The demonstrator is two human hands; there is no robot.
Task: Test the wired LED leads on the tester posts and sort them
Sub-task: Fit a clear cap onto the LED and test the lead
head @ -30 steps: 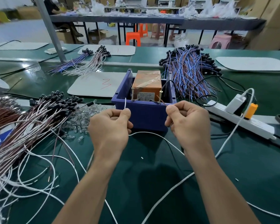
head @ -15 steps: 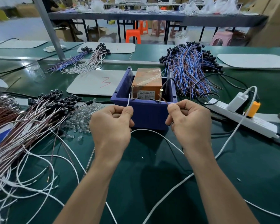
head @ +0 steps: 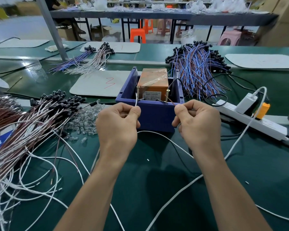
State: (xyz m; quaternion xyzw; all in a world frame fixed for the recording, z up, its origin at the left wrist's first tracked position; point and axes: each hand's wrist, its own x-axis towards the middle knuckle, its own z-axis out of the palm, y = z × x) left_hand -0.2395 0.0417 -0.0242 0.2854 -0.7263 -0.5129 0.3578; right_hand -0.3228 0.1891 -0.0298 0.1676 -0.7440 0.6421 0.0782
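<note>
A blue tester box [head: 155, 114] holds an orange block [head: 153, 80] and two brass screw posts. My left hand [head: 118, 124] pinches a white lead [head: 136, 100] whose tip touches the left post [head: 137, 92]. My right hand [head: 197, 124] pinches a brown lead [head: 171, 101] that reaches the right post [head: 167, 95]. Both hands sit just in front of the box. The LED end of this lead is hidden.
A pile of white and brown leads with black caps [head: 32, 117] lies at the left, beside loose clear LEDs [head: 87, 120]. Blue and brown leads [head: 197, 70] are heaped behind the box. A numbered white mat [head: 100, 84], a power strip [head: 250, 119] and white cables [head: 173, 190] lie around.
Both hands have lifted their lead ends a little toward the box, so the white tip and the brown tip now meet the two posts.
</note>
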